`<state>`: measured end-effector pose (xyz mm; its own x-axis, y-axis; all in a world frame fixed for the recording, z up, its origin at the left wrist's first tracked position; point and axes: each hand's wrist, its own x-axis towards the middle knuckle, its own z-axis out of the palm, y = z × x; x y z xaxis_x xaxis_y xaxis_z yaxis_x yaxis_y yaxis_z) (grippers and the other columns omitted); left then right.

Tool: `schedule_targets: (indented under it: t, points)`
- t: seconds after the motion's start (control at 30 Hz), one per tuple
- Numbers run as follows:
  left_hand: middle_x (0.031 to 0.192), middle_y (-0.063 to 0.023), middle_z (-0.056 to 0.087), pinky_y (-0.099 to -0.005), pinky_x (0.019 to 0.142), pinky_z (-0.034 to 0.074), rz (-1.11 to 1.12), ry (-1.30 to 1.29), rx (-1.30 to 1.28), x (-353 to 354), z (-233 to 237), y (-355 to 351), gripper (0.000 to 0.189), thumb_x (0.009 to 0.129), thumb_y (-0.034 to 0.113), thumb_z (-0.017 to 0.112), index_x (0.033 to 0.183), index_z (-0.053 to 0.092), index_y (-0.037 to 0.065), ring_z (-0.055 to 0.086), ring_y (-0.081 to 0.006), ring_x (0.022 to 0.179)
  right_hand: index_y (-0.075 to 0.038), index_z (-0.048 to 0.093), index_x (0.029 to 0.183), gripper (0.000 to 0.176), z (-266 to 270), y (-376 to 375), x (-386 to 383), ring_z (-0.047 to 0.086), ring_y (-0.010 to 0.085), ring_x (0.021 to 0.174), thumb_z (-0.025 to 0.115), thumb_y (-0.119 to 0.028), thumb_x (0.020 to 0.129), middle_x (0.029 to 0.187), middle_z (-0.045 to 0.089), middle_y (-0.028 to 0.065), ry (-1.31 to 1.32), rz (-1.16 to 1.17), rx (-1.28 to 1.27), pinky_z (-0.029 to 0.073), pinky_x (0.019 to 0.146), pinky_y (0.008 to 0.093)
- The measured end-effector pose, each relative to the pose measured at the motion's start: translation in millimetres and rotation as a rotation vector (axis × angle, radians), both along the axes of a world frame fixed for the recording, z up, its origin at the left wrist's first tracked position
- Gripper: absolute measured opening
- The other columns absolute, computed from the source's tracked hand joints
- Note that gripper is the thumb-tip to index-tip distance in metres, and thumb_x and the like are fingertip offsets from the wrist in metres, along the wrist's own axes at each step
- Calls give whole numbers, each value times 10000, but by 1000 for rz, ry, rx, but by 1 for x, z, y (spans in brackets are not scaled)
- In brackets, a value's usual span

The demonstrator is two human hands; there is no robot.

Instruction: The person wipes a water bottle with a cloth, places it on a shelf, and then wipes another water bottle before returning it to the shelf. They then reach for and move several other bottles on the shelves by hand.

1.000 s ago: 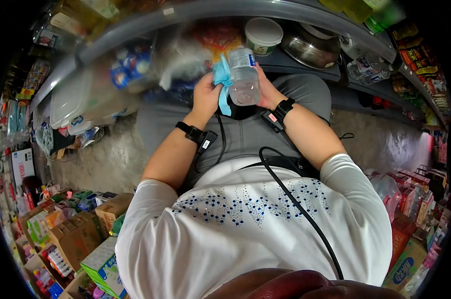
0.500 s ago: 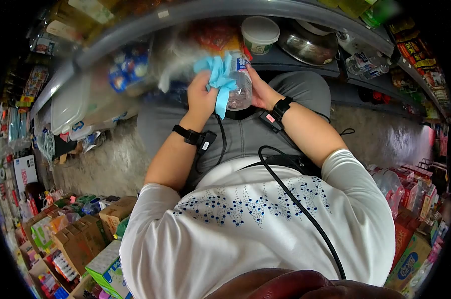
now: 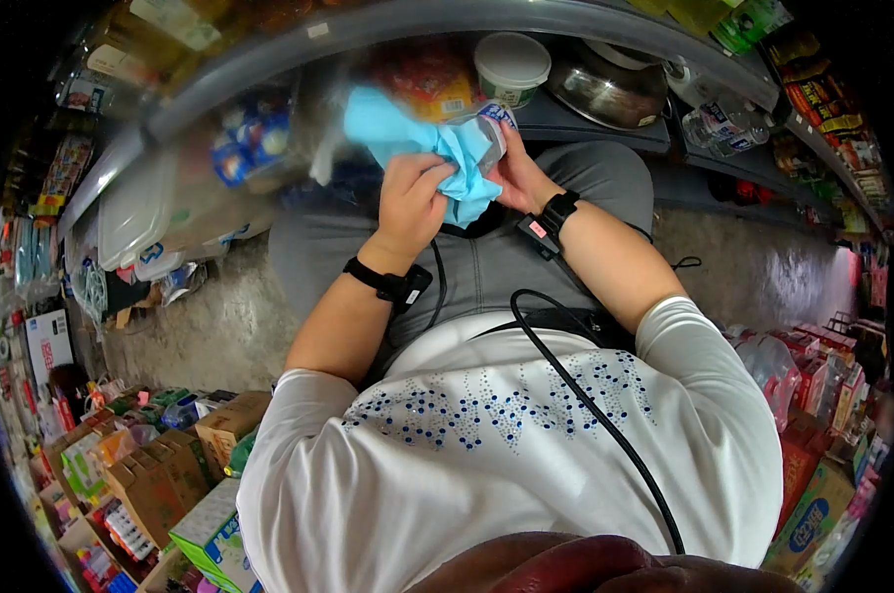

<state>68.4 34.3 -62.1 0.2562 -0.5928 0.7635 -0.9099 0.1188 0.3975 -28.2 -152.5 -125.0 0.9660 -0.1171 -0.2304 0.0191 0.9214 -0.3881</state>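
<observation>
My left hand [image 3: 414, 205] is closed on a light blue cloth [image 3: 387, 124], which is bunched and spread over the side of a clear plastic bottle [image 3: 493, 121]. The cloth hides most of the bottle, leaving its blue-and-white label and one edge in sight. Around the bottle's right side wraps my right hand [image 3: 519, 178], its fingers partly hidden behind it. Both hands are above my lap, in front of the low shelf.
On the shelf stand a white lidded tub [image 3: 512, 65], a shiny metal pot [image 3: 610, 89] and clear bottles [image 3: 723, 128]. A translucent plastic bin [image 3: 135, 212] is at the left. Cardboard boxes [image 3: 160, 474] stand behind me at the lower left. A black cable [image 3: 605, 415] crosses my shirt.
The blue cloth has shifted from a bunch beside the bottle to lie across its side, covering more of it. The bottle has tilted slightly; my right hand still holds it.
</observation>
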Motion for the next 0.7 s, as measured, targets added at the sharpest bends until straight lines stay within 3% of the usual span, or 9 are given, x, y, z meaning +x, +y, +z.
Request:
schedule_targets:
  t: [0.2,0.6,0.7]
  points:
    - [1018,-113,661,-427,801,486,81,13,-39,3,-3,-3,307,700,-51,685,992,692,43,605,-346,899,-84,474,1425,607,7,6,0,589,242,1229,396,-560,1057,1375,572,118,58,-56,-33,483,1088,401]
    - [1042,-119,674,-425,821,516,-38,97,68,0,-8,-1,243,751,-24,691,990,693,20,633,-342,926,-81,492,1404,589,1,1,0,604,229,1169,428,-549,1052,1329,596,95,32,-71,-20,496,1043,398]
    - [1045,-124,682,-420,849,515,93,26,40,8,-11,-3,230,765,-22,690,992,687,16,637,-349,961,-80,493,1399,583,-2,3,1,602,239,1196,455,-542,1045,1351,590,101,49,-53,-44,497,1054,409]
